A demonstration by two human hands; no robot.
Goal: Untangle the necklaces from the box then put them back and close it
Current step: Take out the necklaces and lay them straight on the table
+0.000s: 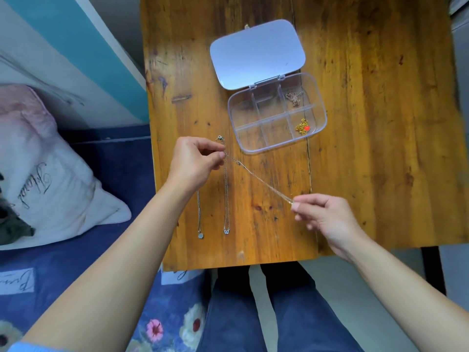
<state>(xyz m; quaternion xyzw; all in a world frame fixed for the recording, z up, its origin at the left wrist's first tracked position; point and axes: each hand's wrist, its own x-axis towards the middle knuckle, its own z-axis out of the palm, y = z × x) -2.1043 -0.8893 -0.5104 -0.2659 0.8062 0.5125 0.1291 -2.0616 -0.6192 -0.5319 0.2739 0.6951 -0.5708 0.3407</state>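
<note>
On the left, a pillow (50,174) lies on the bed beside the table (380,123). Two chains rest straight on the wood: one with a round pendant (200,235), one just beside it with a butterfly pendant (226,231).

The left hand (195,166) has thumb and fingertips pressed together, pinching one end of a thin chain (258,180) close to the top of the butterfly chain. The chain runs taut across to the right hand (327,217), whose thumb and forefinger pinch the other end while the remaining fingers curl loosely below.

Farther right, the box (322,107) stands open with its lid (256,54) laid back. A pinkish chain (294,96) sits in the far right compartment and a gold chain with a red heart (303,127) in the near right one.

The risks, as I judge them: pulling harder on so fine a chain could snap a link or tighten any knot left in it. The left pinch sits so close to the butterfly chain that lowering there could catch and re-tangle the two. Whether they touch already, I cannot tell.
</note>
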